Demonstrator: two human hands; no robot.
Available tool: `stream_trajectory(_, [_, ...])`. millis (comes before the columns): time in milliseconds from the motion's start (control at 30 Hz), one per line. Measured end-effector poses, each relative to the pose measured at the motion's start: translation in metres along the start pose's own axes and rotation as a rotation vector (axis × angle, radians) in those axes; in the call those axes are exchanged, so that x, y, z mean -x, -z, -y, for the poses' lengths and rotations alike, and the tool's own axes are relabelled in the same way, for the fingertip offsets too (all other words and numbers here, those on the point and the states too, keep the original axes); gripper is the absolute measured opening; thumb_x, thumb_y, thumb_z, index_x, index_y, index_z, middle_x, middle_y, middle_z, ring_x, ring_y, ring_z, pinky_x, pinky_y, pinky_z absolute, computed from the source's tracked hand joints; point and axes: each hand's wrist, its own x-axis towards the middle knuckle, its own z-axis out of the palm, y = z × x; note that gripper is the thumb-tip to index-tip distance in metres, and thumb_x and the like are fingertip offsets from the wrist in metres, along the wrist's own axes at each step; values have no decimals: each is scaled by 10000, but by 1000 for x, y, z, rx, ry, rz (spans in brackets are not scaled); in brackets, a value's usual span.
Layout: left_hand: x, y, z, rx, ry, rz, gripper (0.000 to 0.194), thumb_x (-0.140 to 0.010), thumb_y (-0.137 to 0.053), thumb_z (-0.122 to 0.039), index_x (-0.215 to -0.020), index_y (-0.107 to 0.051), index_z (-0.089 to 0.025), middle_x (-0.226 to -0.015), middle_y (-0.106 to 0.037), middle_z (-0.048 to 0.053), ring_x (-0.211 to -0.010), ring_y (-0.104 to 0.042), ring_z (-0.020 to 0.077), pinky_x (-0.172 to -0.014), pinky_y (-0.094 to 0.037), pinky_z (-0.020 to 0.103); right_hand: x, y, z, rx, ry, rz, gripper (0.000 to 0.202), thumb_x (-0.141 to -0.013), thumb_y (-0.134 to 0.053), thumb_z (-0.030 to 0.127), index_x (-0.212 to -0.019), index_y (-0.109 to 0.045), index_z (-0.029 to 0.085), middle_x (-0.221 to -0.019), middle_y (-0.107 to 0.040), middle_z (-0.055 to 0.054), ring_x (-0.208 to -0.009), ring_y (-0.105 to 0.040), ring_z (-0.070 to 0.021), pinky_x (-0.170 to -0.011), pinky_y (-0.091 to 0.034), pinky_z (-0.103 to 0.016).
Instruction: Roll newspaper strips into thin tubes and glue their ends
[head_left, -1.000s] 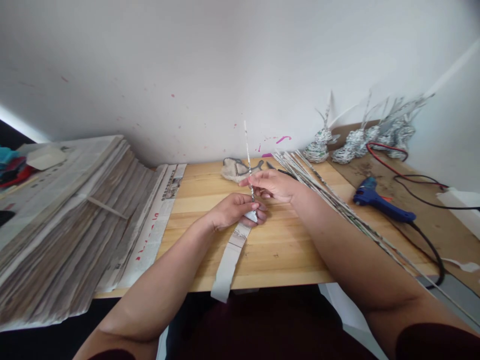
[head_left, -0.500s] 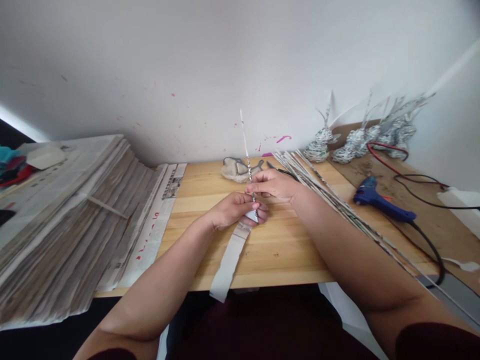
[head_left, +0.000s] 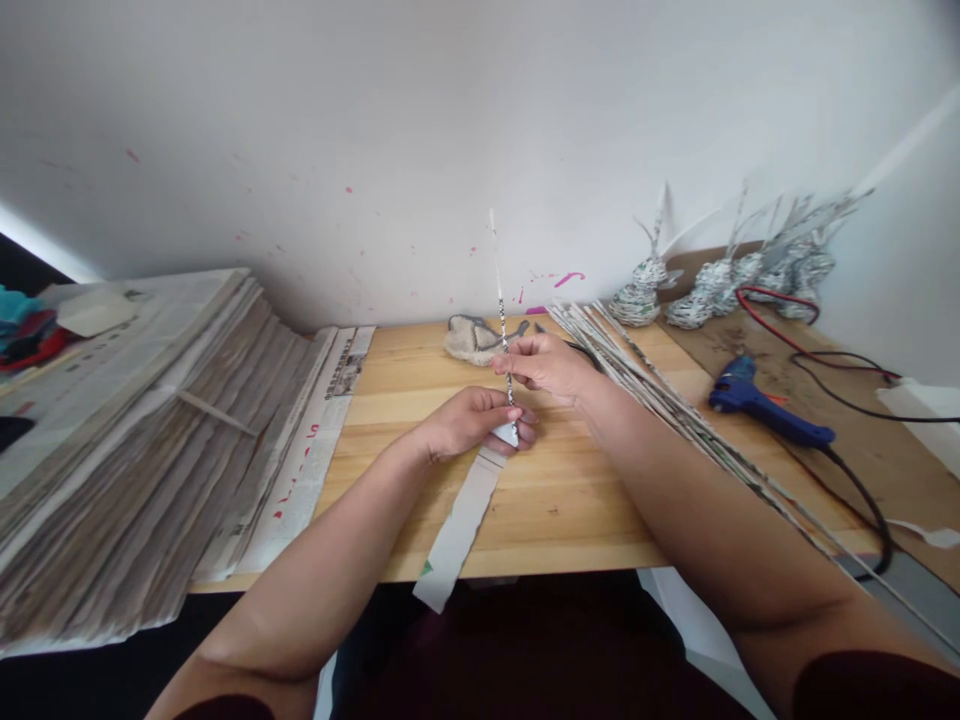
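Raised the tip of the tube [head_left: 503, 312] higher against the wall [head_left: 420, 150] since the earlier frame, and brought a green mark into view at the loose end of the strip [head_left: 461, 530]. Pinched the tube between the thumb and fingers of the right hand [head_left: 551, 368]; just below, closed the left hand [head_left: 480, 415] on its lower end, at its meeting with the strip. Held the tube nearly upright over the table [head_left: 397, 370], with the strip trailing slantwise past the near edge. For good winding, probably needed an even twist from the right, a snug but light pinch from the left, and a constant slant; otherwise risked loose or bunched turns. Likely needed the trailing end free of the edge, too. Farther out, had a cloth [head_left: 466, 342] behind the hands, rods [head_left: 637, 378] and a glue gun [head_left: 772, 408] to the right, newspapers [head_left: 150, 420] to the left.
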Motion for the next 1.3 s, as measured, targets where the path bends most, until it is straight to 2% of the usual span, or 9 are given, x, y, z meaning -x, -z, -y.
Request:
stream_trajectory(167, [1, 1, -1, -1, -6, -5, 443, -803, -698, -476, -1031, -700, -97, -979, -714, 164, -879, -690, 222, -767, -540, 360, 0, 7, 0, -46, -19, 250, 445, -720, -746, 534, -881, -735, 119, -574, -489, 22, -509, -395, -64, -397, -201, -195])
stream_trajectory(367, [2, -3, -4, 13, 15, -31, 404, -793, -716, -456, -984, -702, -100, -964, -716, 153, -885, -691, 216, -770, -530, 340, -2, 6, -3, -54, -14, 57, 363, -600, -854, 428, -677, -662, 129, -516, -433, 59, -457, -328, -40, -379, -157, -190])
stream_trajectory(500, [3, -5, -5, 24, 27, -39, 415, -788, -721, -456, -999, -693, -100, -964, -717, 151, -889, -692, 221, -777, -533, 351, -2, 8, -3, -83, -28, 217, 395, -681, -792, 489, -811, -714, 124, -618, -548, 2, -511, -415, -61, -376, -209, -182])
stream_trajectory(567, [4, -5, -5, 25, 32, -34, 422, -787, -723, -456, -1014, -688, -101, -978, -718, 155, -894, -692, 224, -780, -537, 358, -3, 8, -4, -82, -28, 229, 384, -671, -804, 474, -800, -714, 123, -612, -543, 5, -510, -411, -59, -375, -212, -180])
stream_trajectory(733, [2, -5, -5, 25, 38, -24, 420, -778, -734, -448, -1000, -686, -96, -942, -725, 158, -854, -696, 225, -737, -547, 356, -6, 6, -5, -144, -16, 34, 383, -601, -857, 440, -656, -627, 139, -523, -445, 55, -446, -315, -37, -357, -130, -183])
stream_trajectory(867, [2, -5, -5, 26, 24, -35, 403, -792, -720, -447, -994, -688, -100, -933, -726, 151, -856, -701, 227, -738, -548, 362, -3, 10, -4, -137, -42, 229, 394, -725, -762, 490, -855, -711, 122, -615, -530, 13, -505, -407, -56, -374, -206, -179])
stream_trajectory(933, [3, -5, -5, 21, 26, -41, 397, -798, -715, -444, -1006, -688, -106, -953, -725, 149, -874, -701, 227, -755, -548, 370, -2, 10, -3, -111, -43, 271, 372, -718, -777, 456, -854, -720, 115, -629, -544, 5, -517, -418, -57, -380, -217, -179])
stream_trajectory(1133, [3, -4, -5, 17, 30, -20, 382, -803, -715, -425, -1002, -693, -100, -963, -725, 152, -894, -701, 228, -770, -549, 369, -2, 5, -2, -104, -62, 61, 355, -595, -869, 394, -713, -679, 118, -540, -445, 50, -473, -333, -40, -363, -134, -179])
stream_trajectory(1300, [2, -2, -4, 38, 22, -11, 405, -801, -717, -429, -1028, -695, -95, -968, -727, 166, -905, -706, 250, -776, -556, 388, 0, 13, -3, -79, -70, 340, 395, -753, -745, 485, -882, -732, 111, -558, -500, 19, -498, -401, -58, -384, -211, -175])
